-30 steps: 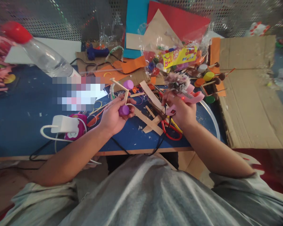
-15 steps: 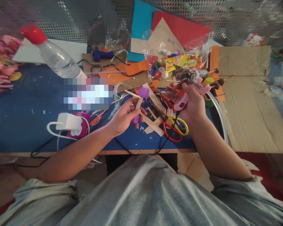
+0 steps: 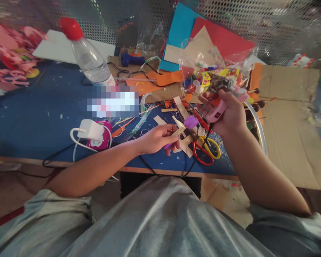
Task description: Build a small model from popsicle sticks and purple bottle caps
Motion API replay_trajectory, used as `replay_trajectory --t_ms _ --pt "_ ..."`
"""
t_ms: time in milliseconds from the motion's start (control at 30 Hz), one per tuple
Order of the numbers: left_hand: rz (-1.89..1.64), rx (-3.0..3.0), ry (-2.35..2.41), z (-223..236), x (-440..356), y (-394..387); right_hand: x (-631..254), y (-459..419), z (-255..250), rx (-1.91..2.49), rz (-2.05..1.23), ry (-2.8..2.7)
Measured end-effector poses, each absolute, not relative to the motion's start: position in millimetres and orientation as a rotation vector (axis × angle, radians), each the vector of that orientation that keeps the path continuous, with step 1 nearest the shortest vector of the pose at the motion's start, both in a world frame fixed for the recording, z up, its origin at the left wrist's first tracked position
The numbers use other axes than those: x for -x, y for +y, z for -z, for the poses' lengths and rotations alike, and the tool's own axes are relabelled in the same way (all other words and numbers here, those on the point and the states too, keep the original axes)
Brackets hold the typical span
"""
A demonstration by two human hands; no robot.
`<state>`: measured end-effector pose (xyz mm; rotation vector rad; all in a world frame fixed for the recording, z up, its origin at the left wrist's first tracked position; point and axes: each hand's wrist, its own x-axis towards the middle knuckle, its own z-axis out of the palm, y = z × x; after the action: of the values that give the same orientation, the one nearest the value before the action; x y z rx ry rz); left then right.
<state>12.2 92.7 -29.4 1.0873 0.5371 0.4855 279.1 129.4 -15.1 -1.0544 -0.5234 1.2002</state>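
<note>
My left hand [image 3: 157, 137] is closed round a small craft piece [image 3: 186, 125] of wooden sticks with purple caps, held low over the blue table [image 3: 42, 117]. One purple cap sticks out to the right of my fingers, another shows under them. My right hand [image 3: 228, 114] grips a pink glue gun [image 3: 219, 109], raised with its nozzle pointing up and right. The gun's black cord hangs down past the table's front edge. Flat wooden sticks [image 3: 180, 107] and red and yellow scissors [image 3: 207, 151] lie between my hands.
A clear bottle with a red cap [image 3: 87, 57] lies at the back left. A white charger on a pink socket [image 3: 93, 134] sits left of my hand. Coloured paper sheets [image 3: 200, 35], a bag of craft bits and a cardboard sheet [image 3: 291, 117] fill the back and right.
My left hand has tipped the stick piece from upright to lying sideways and lowered it toward the table. My right hand has lifted the glue gun up and to the right.
</note>
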Motion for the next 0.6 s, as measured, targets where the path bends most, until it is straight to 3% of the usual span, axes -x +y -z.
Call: replay_trajectory --t_ms 267,600 --pt "-0.833 -0.927 0.724 25 -15 99 -283 172 29 1.11 -1.224 -0.611" --pt "-1.283 -0.692 0.861 15 -17 105 -249 140 22 1.088 -1.408 -0.748"
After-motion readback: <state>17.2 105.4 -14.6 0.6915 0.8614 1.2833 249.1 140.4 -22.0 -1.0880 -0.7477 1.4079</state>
